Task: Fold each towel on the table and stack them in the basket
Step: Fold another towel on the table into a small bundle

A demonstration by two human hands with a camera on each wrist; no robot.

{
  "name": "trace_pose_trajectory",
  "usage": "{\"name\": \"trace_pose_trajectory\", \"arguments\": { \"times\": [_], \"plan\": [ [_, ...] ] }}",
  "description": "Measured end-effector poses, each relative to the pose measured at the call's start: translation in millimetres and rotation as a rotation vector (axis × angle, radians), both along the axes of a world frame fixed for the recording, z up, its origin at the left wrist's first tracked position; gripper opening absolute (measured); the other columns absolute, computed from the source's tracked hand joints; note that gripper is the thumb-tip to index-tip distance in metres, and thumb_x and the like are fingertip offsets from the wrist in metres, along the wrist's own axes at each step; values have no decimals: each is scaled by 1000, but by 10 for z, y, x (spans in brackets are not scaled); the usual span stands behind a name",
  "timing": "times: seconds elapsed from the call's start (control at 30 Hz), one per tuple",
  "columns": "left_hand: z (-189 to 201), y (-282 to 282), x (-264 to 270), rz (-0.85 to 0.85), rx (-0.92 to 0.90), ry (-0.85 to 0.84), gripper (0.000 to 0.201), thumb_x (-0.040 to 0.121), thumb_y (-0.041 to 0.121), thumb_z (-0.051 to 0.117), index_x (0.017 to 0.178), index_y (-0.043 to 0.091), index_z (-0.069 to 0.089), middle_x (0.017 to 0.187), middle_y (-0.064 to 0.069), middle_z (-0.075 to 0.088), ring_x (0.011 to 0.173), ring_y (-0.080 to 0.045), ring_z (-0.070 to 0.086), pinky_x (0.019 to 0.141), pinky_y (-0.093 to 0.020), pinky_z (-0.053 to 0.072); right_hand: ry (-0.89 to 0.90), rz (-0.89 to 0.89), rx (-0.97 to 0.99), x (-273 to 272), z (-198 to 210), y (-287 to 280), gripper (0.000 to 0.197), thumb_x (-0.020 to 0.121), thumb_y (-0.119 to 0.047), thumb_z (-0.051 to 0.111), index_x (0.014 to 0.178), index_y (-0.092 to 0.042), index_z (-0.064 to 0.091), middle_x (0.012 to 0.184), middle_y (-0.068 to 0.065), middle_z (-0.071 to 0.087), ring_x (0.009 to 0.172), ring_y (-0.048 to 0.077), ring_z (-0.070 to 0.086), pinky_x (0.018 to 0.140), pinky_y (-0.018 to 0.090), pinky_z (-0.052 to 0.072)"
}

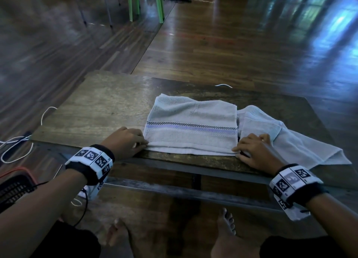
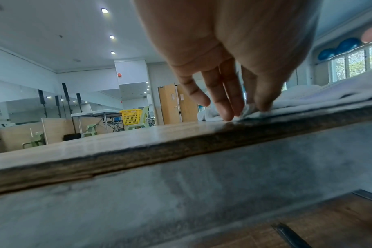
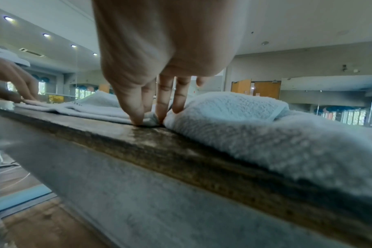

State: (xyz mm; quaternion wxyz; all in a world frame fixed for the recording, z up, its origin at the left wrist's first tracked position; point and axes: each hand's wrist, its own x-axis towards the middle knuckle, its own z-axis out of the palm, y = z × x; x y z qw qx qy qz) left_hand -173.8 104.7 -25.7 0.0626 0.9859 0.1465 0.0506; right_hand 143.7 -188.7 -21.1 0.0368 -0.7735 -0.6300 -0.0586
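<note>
A pale towel with a purple and black checked band (image 1: pixel 191 125) lies folded in the middle of the wooden table (image 1: pixel 100 106). My left hand (image 1: pixel 145 143) pinches its near left corner at the table's front edge; the left wrist view shows the fabric (image 2: pixel 308 99) bunched between thumb and fingers (image 2: pixel 227 110). My right hand (image 1: pixel 237 151) pinches the near right corner, thumb and fingers (image 3: pixel 138 115) pressed on the towel (image 3: pixel 91 107). A second pale towel (image 1: pixel 290 141) lies crumpled just right of it, bulging beside my right hand (image 3: pixel 244 120). A black basket with an orange rim (image 1: pixel 13 188) stands on the floor at my left.
White cables (image 1: pixel 19 145) trail on the floor left of the table. A green plastic chair (image 1: pixel 145 1) stands far behind. My bare feet (image 1: pixel 226 224) are under the table's front rail. The crumpled towel's corner hangs over the table's right front edge.
</note>
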Motion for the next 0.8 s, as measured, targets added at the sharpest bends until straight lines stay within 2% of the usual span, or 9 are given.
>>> {"name": "trace_pose_trajectory", "arguments": {
  "times": [0.07,0.17,0.33,0.47,0.6,0.73,0.8],
  "plan": [
    [8,-19,-2,-10,-3,31,29,82,40,65,106,24,70,96,4,66,84,-16,61,78,-30,39,-19,8,-8,-2,0,2,23,64,-31,83,85,-32,73,85,-12,69,82,14,62,68,25,6],
    [42,-19,31,-9,21,64,28,85,37,62,108,23,69,99,4,66,90,-17,61,81,-31,39,-37,31,7,5,1,29,24,64,-25,83,85,-29,74,84,-10,69,82,16,63,69,25,6],
    [14,-82,74,16,134,39,16,77,22,67,92,20,71,88,3,68,78,-19,65,74,-32,41,-37,4,33,-21,-14,83,17,68,-18,77,84,-25,73,84,-8,70,83,17,63,71,29,14],
    [8,-107,109,88,112,64,20,82,26,60,101,21,65,101,5,64,88,-17,62,81,-30,38,-31,-5,-17,-36,-3,103,16,72,-20,73,88,-24,71,90,-7,69,88,18,61,77,33,22],
    [34,-118,106,14,242,81,22,60,21,80,78,20,67,77,3,68,63,-17,65,63,-32,48,-21,-7,-36,-30,17,121,15,73,-19,74,86,-24,71,89,-7,69,87,17,60,71,27,11],
    [106,-141,123,25,252,44,23,57,16,80,74,19,66,73,2,67,62,-18,65,63,-33,48,-33,-35,-31,-53,80,130,13,74,-18,73,85,-22,70,90,-5,70,88,18,60,70,26,10],
    [187,-139,125,60,234,-29,20,61,15,78,75,19,64,75,2,66,65,-20,65,68,-34,46,-34,-71,2,-50,166,135,14,73,-17,73,85,-21,69,90,-3,70,89,19,60,71,26,12]
  ]
}}
